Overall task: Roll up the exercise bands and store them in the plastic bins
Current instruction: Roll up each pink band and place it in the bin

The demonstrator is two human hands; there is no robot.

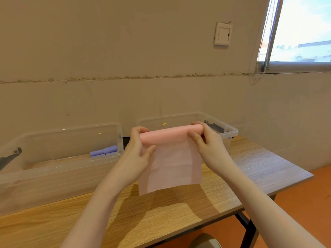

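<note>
My two hands are up in front of me, apart, one at each end of the pink band (170, 158). My left hand (138, 154) curls round the left end of the roll, thumb on the loose sheet. My right hand (206, 142) pinches the right end, fingers over the top. The top of the band is wound into a fat, smooth tube. The rest hangs down flat, thin and a bit see-through, above the counter (161, 212).

I think the roll could go wrong if one hand turns faster than the other. Then it would wind crooked, like a cone. If I let go, the stretchy sheet might spring loose.

The counter is wood with a stripy grain. Past my left hand is a clear plastic bin (53, 169) with purple rolls (104, 151) inside. Just behind my right hand is another clear bin (231, 132) holding something dark that I can't make out.
</note>
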